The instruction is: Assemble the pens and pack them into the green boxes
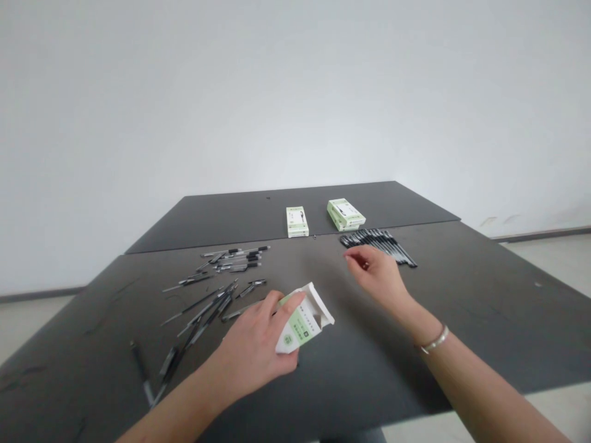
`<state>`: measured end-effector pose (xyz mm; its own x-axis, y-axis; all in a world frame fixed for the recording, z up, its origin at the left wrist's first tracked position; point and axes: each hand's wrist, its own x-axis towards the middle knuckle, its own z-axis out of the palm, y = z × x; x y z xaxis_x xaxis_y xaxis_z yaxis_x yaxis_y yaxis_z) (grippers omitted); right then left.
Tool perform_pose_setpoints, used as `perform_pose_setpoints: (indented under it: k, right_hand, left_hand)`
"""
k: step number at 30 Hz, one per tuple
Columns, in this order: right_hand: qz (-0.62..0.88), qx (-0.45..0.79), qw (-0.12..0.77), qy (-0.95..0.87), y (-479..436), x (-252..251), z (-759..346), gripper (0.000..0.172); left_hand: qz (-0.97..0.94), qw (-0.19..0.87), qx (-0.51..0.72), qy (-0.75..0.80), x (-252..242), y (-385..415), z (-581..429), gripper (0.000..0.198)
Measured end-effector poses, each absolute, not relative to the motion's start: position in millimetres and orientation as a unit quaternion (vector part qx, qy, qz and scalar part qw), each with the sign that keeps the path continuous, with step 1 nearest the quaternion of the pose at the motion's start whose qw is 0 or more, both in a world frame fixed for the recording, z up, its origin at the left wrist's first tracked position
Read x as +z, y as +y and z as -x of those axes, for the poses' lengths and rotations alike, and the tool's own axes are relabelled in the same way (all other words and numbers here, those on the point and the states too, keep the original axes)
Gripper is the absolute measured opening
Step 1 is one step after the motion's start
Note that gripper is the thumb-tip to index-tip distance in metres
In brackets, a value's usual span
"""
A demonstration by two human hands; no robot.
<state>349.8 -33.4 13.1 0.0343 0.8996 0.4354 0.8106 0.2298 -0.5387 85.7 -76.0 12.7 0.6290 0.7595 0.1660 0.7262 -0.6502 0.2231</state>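
Observation:
My left hand (258, 338) is wrapped round a small green-and-white pen box (300, 323), tilted with its open end toward the right; what is inside it cannot be seen. To the right, my right hand (376, 274) hovers with curled fingers, thumb and forefinger close together. Whether anything is pinched there is hidden. Just beyond it lies a neat row of black pens (383, 243), side by side. Left of my left hand, loose pens and pen parts (212, 307) are scattered over the dark table.
One green-and-white box (297, 221) lies flat toward the back. Stacked boxes (345, 214) of the same kind stand to its right. More pen parts (237, 258) lie at the middle left. The black table (484, 307) has a seam across it, and a pale wall (295, 92) rises behind.

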Motion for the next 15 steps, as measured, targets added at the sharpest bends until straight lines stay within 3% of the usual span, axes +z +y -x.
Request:
perform_pose_setpoints:
  k: [3, 5, 15]
  right_hand:
    - [0.698, -0.081, 0.168, -0.692, 1, -4, -380, 0.025]
    - [0.705, -0.100, 0.109, -0.694, 13, -16, -390, 0.026]
    - [0.691, -0.096, 0.057, -0.714, 1, -37, -385, 0.027]
  left_hand:
    - [-0.899, 0.074, 0.117, 0.415, 11, -73, -90, 0.081]
    - [-0.900, 0.079, 0.115, 0.413, 9, -71, -92, 0.081]
    - [-0.908, 0.046, 0.141, 0.392, 6, -57, -95, 0.077]
